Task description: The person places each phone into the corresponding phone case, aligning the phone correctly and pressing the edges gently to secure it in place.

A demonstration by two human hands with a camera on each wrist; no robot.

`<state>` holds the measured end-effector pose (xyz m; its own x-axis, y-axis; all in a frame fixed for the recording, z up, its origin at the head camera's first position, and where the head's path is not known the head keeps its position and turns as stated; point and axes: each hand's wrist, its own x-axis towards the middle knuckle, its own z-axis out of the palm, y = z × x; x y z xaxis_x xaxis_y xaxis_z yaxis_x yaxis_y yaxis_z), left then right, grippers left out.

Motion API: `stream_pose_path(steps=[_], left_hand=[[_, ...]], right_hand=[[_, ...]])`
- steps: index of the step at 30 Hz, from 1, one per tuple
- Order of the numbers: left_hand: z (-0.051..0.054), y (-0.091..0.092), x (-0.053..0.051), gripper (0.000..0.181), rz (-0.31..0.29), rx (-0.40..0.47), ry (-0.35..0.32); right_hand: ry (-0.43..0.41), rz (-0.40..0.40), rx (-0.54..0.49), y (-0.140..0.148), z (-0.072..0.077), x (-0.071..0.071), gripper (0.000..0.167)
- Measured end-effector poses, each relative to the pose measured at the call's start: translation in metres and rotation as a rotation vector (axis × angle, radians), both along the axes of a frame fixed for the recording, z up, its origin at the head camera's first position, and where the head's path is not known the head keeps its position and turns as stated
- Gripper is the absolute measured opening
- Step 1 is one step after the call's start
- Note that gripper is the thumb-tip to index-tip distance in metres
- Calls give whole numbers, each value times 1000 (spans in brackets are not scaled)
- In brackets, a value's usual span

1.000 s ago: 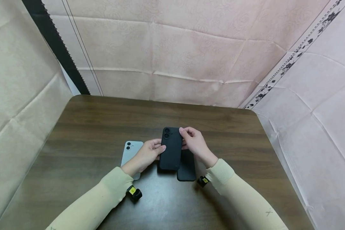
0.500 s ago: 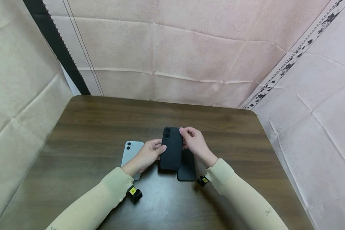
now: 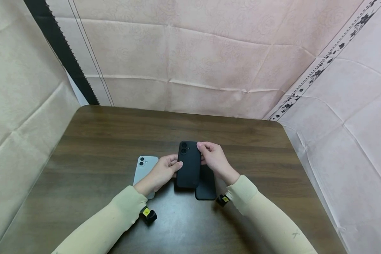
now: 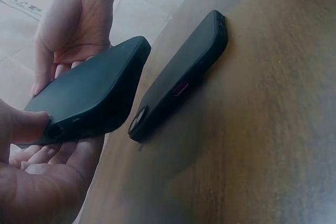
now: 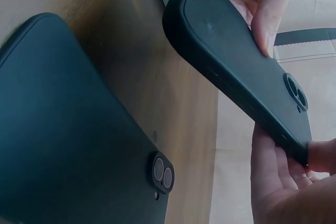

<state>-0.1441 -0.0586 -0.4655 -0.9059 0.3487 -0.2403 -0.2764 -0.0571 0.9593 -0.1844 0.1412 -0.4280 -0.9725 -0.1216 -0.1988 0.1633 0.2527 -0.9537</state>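
Between both hands a black phone case [image 3: 189,167] is held above the table, camera cutout at its upper left. Whether a phone sits inside cannot be told. My left hand [image 3: 162,171] pinches its left edge, thumb on the back face and fingers beneath. At the upper right corner my right hand [image 3: 215,158] grips it between thumb and fingers. Below, partly covered by the held case, a black-cased phone [image 3: 206,187] lies on the table, its two lenses [image 5: 163,171] showing in the right wrist view. A pale blue phone [image 3: 144,167] lies partly behind my left hand.
The brown wooden table [image 3: 114,141] has rounded far corners. Pale cloth hangings [image 3: 209,63] stand behind it and at both sides. A small black camera [image 3: 149,214] is strapped at my left wrist, another [image 3: 223,200] at my right.
The held case and both hands have dipped very slightly. Both grips look the same, and the two phones on the table have not moved.
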Motion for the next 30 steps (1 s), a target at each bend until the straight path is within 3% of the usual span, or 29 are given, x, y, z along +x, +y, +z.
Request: stream_pose_path(steps=[7, 17, 24, 30], left_hand=[[1, -3, -3, 36, -29, 26, -8], [17, -9, -15, 46, 161, -81, 43], [20, -10, -17, 42, 198, -105, 43], [19, -10, -15, 39, 204, -141, 85]], right_hand=[[-1, -32, 1, -1, 1, 1, 27], [-6, 22, -18, -8, 0, 6, 28], [-17, 75, -13, -12, 0, 8, 30], [-13, 96, 26, -12, 0, 6, 26]])
